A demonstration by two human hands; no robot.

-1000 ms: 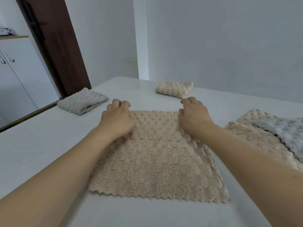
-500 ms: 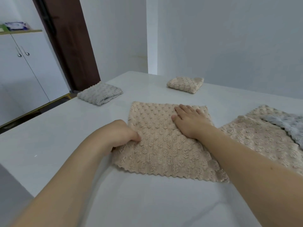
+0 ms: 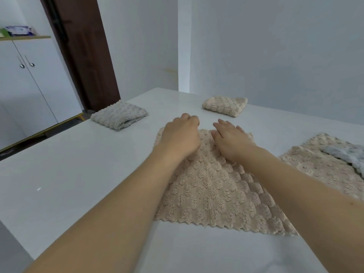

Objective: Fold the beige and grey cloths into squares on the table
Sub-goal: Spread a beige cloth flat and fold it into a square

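Head view: your two bare forearms reach in from the bottom corners of the frame to a beige cloth (image 3: 214,186) lying on the white counter (image 3: 82,174) at the centre. Your left hand (image 3: 181,138) sits at the cloth's far edge with its fingers curled downward; the fingertips are hidden behind the knuckles, so whether it grips the edge cannot be told. Your right hand (image 3: 230,140) lies just beside it, flat on the cloth, fingers straight and relaxed, grasping nothing. Your arms cover the cloth's left side and part of its right side; its zigzag near edge is clear.

At the upper centre a folded beige cloth (image 3: 225,105) rests near the wall. At the centre left a folded grey cloth (image 3: 119,116) sits at the counter's far edge. At the right edge of the frame, an unfolded beige cloth (image 3: 325,170) carries a grey cloth (image 3: 348,154); both are cut off by the frame.

At the upper left stand a white cabinet (image 3: 29,85) and a dark brown door (image 3: 82,52).
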